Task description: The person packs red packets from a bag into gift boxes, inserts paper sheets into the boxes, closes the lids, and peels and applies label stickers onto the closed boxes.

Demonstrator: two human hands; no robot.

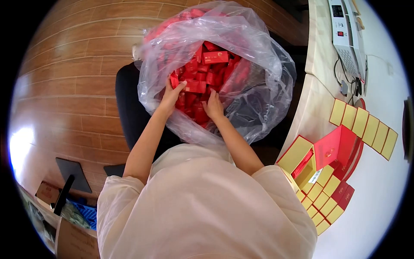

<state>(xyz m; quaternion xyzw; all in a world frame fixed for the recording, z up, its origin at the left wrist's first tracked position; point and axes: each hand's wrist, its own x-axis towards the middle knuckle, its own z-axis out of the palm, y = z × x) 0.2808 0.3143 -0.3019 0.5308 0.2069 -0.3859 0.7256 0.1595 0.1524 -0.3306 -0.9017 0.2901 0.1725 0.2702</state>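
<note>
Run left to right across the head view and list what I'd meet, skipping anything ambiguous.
Small brown box, blue plastic basket, left hand, red packet with a printed label, right hand, open gold-sided box, row of gold-topped boxes.

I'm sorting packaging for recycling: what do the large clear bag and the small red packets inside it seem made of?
The large, clear, rounded plastic bag looks like glossy film: see-through, with crumpled folds. The small red rectangular packets seem wrapped in shiny plastic or foil, given their creases.
</note>
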